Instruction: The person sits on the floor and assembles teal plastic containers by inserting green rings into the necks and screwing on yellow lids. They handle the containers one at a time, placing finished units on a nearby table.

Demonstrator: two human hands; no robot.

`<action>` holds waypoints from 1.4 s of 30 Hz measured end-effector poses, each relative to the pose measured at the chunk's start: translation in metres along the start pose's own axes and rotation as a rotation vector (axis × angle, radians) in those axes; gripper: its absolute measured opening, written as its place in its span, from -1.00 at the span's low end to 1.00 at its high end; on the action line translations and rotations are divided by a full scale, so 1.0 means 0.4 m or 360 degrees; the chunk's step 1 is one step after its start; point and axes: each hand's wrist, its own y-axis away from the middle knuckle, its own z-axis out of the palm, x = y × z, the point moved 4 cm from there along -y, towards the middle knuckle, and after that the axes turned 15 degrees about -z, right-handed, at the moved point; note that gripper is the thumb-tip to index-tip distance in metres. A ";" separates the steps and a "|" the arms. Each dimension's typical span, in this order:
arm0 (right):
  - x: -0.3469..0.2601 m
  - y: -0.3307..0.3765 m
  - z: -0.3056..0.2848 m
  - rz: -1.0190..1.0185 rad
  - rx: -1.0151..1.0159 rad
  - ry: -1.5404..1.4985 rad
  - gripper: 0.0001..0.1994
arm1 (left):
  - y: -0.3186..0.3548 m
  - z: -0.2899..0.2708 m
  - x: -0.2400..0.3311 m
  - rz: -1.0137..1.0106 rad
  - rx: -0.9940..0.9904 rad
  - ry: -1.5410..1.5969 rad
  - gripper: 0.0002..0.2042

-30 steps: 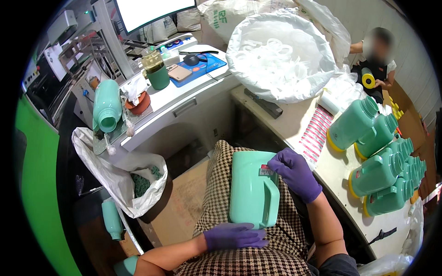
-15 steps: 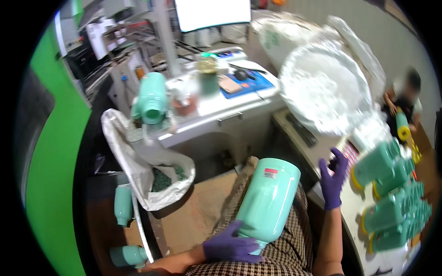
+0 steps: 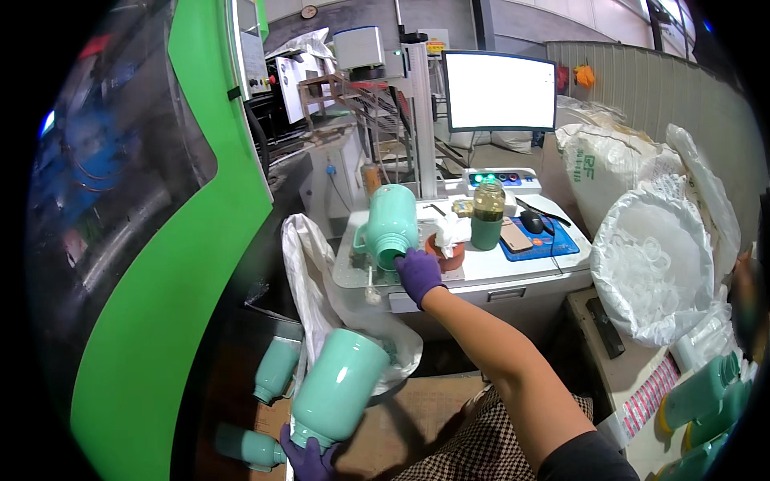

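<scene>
Workroom: a green machine panel (image 3: 200, 240) is seen beyond and left of the left hand (image 3: 309, 461); a lit screen (image 3: 501, 92) is set well beyond the right hand (image 3: 419, 278).
Loose bottles (image 3: 277, 367): two are left lying near the left hand, one to its left, one ahead.
Held bottle (image 3: 341, 385): it is tilted neck-down, base raised above the left hand; it could be dropped if the smooth neck is gripped too loosely, or knocked against the white sack (image 3: 303, 248) just ahead.
Left hand: the gloved fingers are curled around the neck, closed on it.
Desk jug (image 3: 391, 212): its mouth is turned toward the right hand, its body beyond; it could be rolled off the desk edge if the rim is tugged.
Right hand: bent fingers are brought to the rim; whether it is pinched cannot be told.
Red-brown pot (image 3: 449, 260): it is placed just right of the right hand and could be upset by a sideways sweep.
</scene>
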 end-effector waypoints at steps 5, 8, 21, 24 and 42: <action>-0.125 0.170 -0.276 -0.0481 0.0591 -0.0542 -0.82 | -0.092 -0.083 0.090 -0.0350 -0.0016 0.1421 -0.26; -0.110 0.489 -0.502 -0.0531 0.0828 -0.0663 -0.74 | -0.183 -0.023 0.108 -0.0044 0.0061 0.1093 -0.26; -0.076 1.184 -0.892 0.1425 0.1600 -0.0186 -0.79 | -0.566 0.683 0.491 0.0910 0.0234 -0.0042 -0.32; -0.137 1.116 -0.932 -0.2061 0.2439 -0.1008 -0.80 | -0.577 0.729 0.500 0.0783 0.0243 0.0081 -0.28; -0.197 0.868 -0.932 0.0728 0.0149 -0.1326 -0.38 | 0.133 0.267 0.819 0.1513 -0.2535 0.0702 0.13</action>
